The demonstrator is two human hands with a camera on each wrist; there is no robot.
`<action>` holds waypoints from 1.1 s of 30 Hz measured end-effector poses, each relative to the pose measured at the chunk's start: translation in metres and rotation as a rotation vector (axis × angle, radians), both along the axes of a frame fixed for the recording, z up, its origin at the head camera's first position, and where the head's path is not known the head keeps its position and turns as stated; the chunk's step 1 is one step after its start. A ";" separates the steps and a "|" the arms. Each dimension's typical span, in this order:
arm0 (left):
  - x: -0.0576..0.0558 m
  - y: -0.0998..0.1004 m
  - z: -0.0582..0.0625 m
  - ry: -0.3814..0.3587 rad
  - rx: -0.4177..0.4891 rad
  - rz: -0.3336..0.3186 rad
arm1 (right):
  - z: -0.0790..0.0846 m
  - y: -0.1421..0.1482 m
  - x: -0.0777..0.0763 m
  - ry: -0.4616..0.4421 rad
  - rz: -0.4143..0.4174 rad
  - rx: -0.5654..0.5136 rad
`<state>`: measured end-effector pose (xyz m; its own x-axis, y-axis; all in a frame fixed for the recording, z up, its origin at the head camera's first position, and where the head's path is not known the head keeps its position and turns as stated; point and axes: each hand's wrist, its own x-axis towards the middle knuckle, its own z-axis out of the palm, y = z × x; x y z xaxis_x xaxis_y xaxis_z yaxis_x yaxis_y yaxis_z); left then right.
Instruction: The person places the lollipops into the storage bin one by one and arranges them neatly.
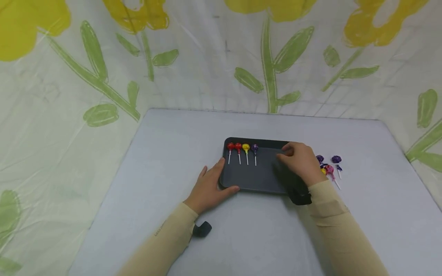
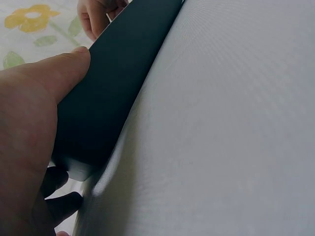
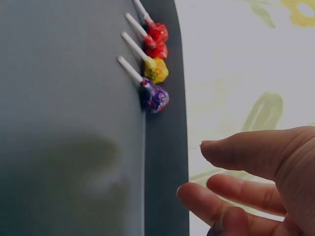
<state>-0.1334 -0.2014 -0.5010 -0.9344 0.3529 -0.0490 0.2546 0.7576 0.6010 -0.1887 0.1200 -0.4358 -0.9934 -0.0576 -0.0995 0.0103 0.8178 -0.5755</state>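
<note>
A dark grey tray (image 1: 252,178) lies on the table. Along its far side several lollipops stand in a row, sticks toward the person: two red ones (image 3: 157,31), a yellow one (image 3: 156,70) and a purple one (image 3: 155,98). My left hand (image 1: 209,189) rests at the tray's near left corner, thumb on the near edge and fingers along the left side. Over the tray's far right part hovers my right hand (image 1: 302,161); in the right wrist view its thumb and fingers are apart with nothing between them.
Right of the tray lies a loose group of lollipops: a purple one (image 1: 336,159), a pink one (image 1: 329,169), and others partly hidden by the right hand. A white cloth covers the table (image 1: 165,153); a flowered sheet (image 1: 207,76) hangs behind it.
</note>
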 end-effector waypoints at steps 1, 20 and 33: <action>0.000 0.000 0.000 -0.001 0.001 0.000 | 0.000 0.001 0.002 0.002 -0.006 0.004; 0.000 -0.001 0.000 0.003 0.002 0.009 | -0.002 0.034 0.020 -0.017 -0.058 0.026; -0.001 0.002 -0.001 -0.006 0.008 0.002 | -0.008 0.053 0.032 0.046 -0.145 -0.031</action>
